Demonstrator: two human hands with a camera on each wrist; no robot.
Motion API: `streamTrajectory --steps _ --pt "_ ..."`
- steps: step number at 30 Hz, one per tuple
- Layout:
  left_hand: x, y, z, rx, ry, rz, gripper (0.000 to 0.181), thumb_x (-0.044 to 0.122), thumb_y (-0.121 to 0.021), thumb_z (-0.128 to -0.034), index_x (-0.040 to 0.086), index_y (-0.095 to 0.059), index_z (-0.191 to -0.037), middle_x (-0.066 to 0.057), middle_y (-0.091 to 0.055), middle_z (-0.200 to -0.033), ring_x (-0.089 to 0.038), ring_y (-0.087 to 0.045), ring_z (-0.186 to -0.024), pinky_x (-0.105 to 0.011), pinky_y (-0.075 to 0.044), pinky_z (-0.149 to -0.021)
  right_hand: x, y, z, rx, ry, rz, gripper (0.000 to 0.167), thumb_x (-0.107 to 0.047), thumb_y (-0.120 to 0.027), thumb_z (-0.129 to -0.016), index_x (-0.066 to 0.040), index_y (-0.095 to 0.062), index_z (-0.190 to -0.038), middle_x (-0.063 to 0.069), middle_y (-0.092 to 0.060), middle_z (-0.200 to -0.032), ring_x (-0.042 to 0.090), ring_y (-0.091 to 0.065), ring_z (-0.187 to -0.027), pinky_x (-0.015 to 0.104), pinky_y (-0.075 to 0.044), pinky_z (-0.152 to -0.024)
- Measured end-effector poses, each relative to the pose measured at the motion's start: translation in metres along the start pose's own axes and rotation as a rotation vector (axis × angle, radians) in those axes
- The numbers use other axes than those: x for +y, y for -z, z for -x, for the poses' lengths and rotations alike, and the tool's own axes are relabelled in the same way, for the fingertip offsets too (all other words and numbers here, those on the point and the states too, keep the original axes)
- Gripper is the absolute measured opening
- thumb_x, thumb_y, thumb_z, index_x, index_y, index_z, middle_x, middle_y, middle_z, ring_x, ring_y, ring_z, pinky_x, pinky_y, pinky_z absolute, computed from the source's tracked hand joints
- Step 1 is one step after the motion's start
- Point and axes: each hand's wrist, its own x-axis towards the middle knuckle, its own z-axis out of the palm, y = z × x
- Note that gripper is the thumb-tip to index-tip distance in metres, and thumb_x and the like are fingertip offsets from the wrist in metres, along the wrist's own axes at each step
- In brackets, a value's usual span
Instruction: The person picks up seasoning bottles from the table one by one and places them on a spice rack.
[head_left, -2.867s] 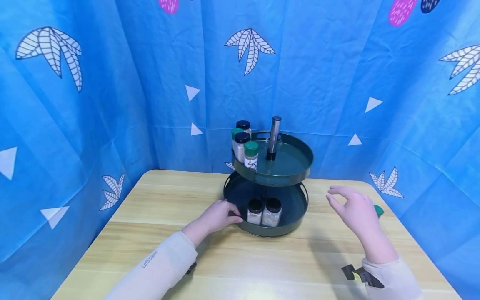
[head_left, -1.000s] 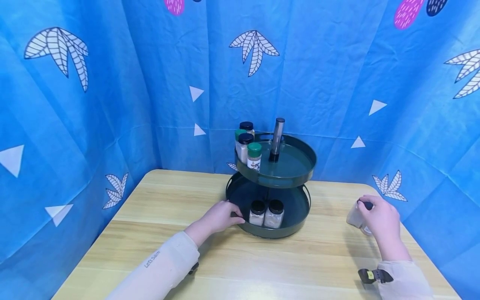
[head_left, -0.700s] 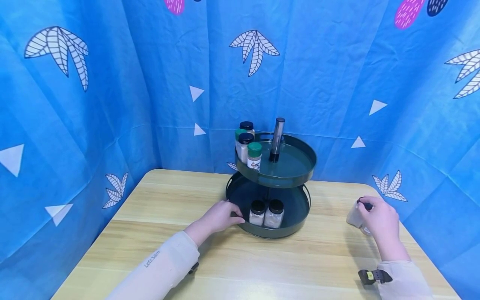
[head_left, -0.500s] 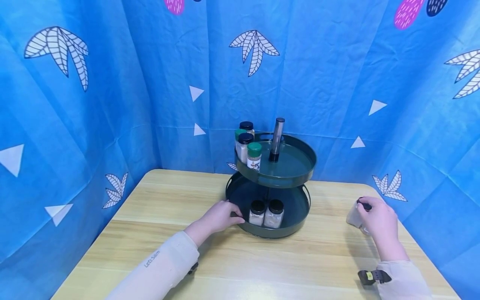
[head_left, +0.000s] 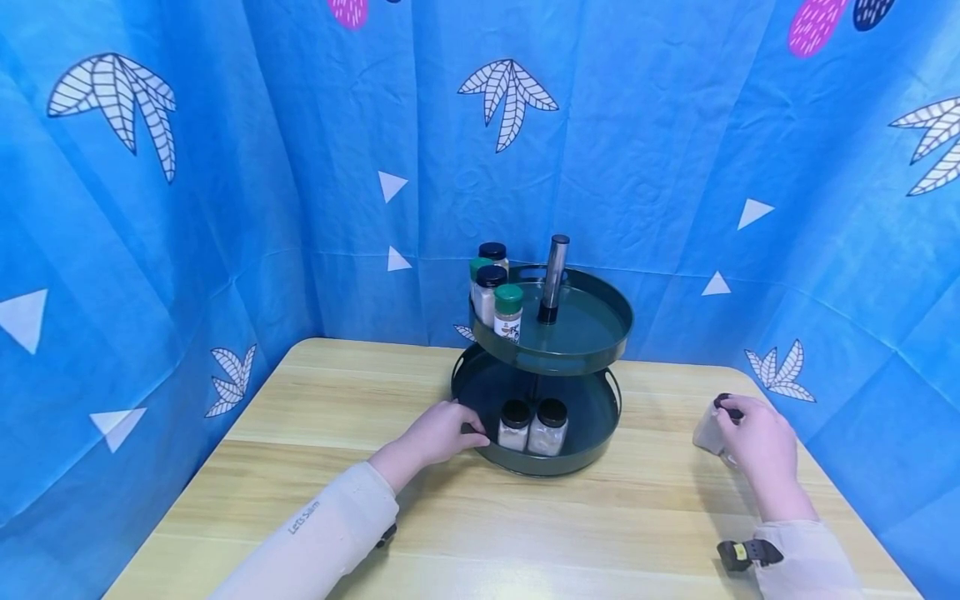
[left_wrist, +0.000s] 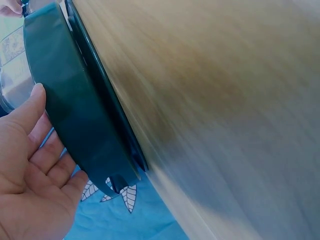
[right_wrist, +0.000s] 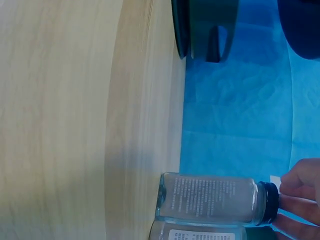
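On the lower tray of a dark green two-tier rack, my left hand grips the rim at the left; its thumb and fingers lie on either side in the left wrist view. Two black-capped jars stand on that tray, just right of the hand. At the table's right side my right hand pinches the black cap of a clear spice jar. That jar stands upright on the table, right beside a green-capped jar, which my hand mostly hides in the head view.
Several jars with black and green caps stand at the left of the upper tray. A metal post rises from its middle. Blue patterned cloth hangs around the back and sides of the wooden table.
Since the earliest frame my right hand has moved right and down to the black-capped jar and taken its cap. Over the last second both hands have stayed nearly still. My left hand keeps the rim.
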Motion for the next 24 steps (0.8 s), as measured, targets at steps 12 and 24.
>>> streamTrajectory --steps 12,24 --pt "0.0027 0.0023 0.0011 -0.004 0.001 0.000 0.014 0.028 -0.077 -0.0898 0.015 -0.078 -0.092 0.006 -0.073 -0.088 -0.014 -0.067 -0.085 -0.032 -0.055 -0.080 -0.0010 0.0018 -0.0009 -0.018 0.003 0.002 0.028 -0.011 -0.066 -0.091 0.005 -0.070 -0.113 0.033 -0.064 -0.115 0.053 -0.060 -0.100 0.064 -0.047 -0.077" --pt "0.0018 0.0022 0.0005 -0.004 -0.004 0.001 0.014 0.028 -0.076 -0.0900 0.015 -0.078 -0.092 0.006 -0.074 -0.089 -0.014 -0.068 -0.086 -0.032 -0.055 -0.080 0.0019 0.0015 -0.0056 -0.038 0.021 0.007 0.028 -0.007 -0.068 -0.090 0.007 -0.067 -0.114 0.035 -0.063 -0.115 0.055 -0.058 -0.101 0.067 -0.045 -0.083"
